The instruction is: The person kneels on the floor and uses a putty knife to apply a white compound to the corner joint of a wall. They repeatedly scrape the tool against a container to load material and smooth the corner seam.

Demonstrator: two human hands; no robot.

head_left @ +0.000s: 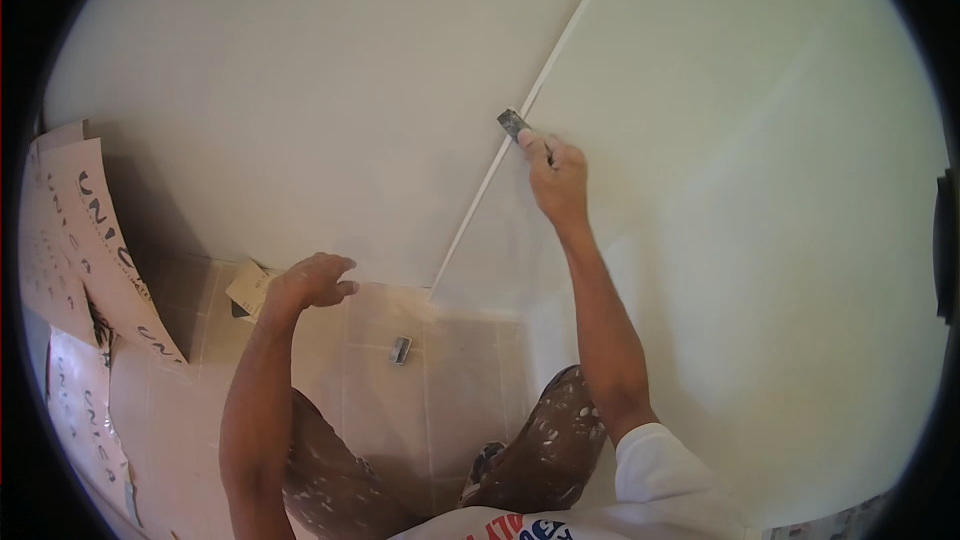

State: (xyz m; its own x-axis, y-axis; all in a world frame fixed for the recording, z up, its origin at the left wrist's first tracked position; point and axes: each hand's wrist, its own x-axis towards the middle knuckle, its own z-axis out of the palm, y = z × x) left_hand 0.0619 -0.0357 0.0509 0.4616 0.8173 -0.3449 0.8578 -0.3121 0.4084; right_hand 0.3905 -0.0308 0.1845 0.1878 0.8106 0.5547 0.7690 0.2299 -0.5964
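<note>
My right hand (560, 175) is closed round a putty knife with a dark, smeared blade (510, 123). The blade lies at a white line (483, 190) that runs up where two pale walls meet. Lower down on the left, my left hand (318, 282) hovers in front of the wall near the floor, thumb and bent fingers apart, with nothing visible in it. A small grey rectangular object (400, 350) lies on the tiled floor between my knees; its kind is too small to tell.
Large printed cardboard sheets (100, 210) lean at the left. Beside my left wrist, a yellowish piece of card (250, 285) lies on the floor at the wall's foot. Pale walls (760, 240) rise ahead and close on the right. My paint-spotted knees (550, 440) are bent above the tiles (470, 350).
</note>
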